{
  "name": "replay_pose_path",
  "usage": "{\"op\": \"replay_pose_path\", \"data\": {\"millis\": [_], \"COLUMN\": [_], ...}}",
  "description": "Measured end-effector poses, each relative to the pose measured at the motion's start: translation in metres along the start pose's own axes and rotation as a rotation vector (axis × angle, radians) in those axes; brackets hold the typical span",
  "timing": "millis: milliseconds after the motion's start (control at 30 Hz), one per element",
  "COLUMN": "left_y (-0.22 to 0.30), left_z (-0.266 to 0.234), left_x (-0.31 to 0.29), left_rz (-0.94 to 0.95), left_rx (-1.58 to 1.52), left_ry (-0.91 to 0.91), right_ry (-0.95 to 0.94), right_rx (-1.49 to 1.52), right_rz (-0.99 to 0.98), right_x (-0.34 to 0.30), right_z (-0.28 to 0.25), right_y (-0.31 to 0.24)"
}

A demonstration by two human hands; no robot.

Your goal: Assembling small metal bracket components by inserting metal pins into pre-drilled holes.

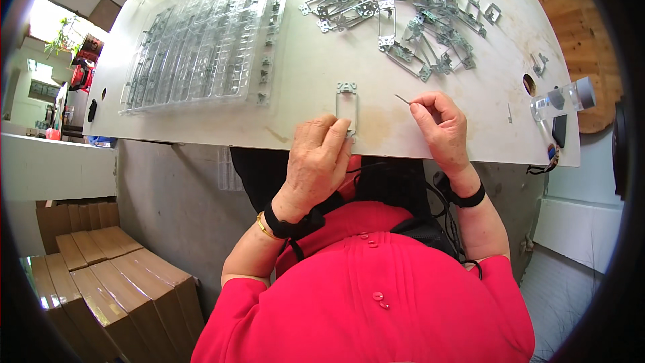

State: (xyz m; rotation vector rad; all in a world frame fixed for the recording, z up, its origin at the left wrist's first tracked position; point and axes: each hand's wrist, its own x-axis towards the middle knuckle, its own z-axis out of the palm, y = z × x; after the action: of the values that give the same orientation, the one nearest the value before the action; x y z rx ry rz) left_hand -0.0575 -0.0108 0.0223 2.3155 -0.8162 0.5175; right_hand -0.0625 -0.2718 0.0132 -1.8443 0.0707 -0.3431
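Currently we have the frame (357,113) on the desk (306,60) by its near edge, long axis running away from us. Our left grip (316,151) is nearer, fingers over the frame's near end; pinched or loose, we cannot tell. Our right grip (441,128), apart rightward, pinches a pin (402,99) pointing left.

Worktable (497,141): white with brownish stains, spanning the upper middle of the frame; a round hole (529,85) pierces it at right.
Floor (161,195): plain grey, left of centre.
Low wall (60,168): white, at the left edge.
Window (50,17): glaring, upper left, beside a green plant (62,35).
Cardboard boxes (127,289): brown, stacked, lower left.
Wooden top (568,33): round-edged, upper right.
Light: brightest at upper left.
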Motion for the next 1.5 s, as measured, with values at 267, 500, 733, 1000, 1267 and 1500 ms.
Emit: {"op": "replay_pose_path", "data": {"millis": [267,500,733,1000,1267,1500], "left_y": [0.003,-0.003,-0.002,-0.011,-0.028,-0.049], "left_z": [-0.007,-0.002,-0.010,-0.014,-0.013,-0.006], "left_x": [-0.003,-0.011,-0.008,-0.009,-0.010,-0.004], "left_rz": [0.063,0.128,0.109,0.134,0.173,0.166], "left_rx": [-0.003,0.051,-0.008,-0.034,-0.105,-0.246], "left_ry": [-0.110,-0.116,-0.117,-0.107,-0.158,-0.147], "right_ry": [0.003,0.007,0.012,-0.023,-0.143,-0.141], "right_rx": [-0.015,-0.011,-0.052,0.014,-0.136,-0.571], "right_rz": [-0.004,-0.009,-0.039,0.042,0.034,-0.244], "right_x": [0.000,0.000,0.004,-0.001,0.003,0.001], "right_z": [0.000,0.001,0.002,-0.006,-0.025,-0.060], "right_y": [-0.001,0.001,0.002,0.005,0.002,-0.009]}}
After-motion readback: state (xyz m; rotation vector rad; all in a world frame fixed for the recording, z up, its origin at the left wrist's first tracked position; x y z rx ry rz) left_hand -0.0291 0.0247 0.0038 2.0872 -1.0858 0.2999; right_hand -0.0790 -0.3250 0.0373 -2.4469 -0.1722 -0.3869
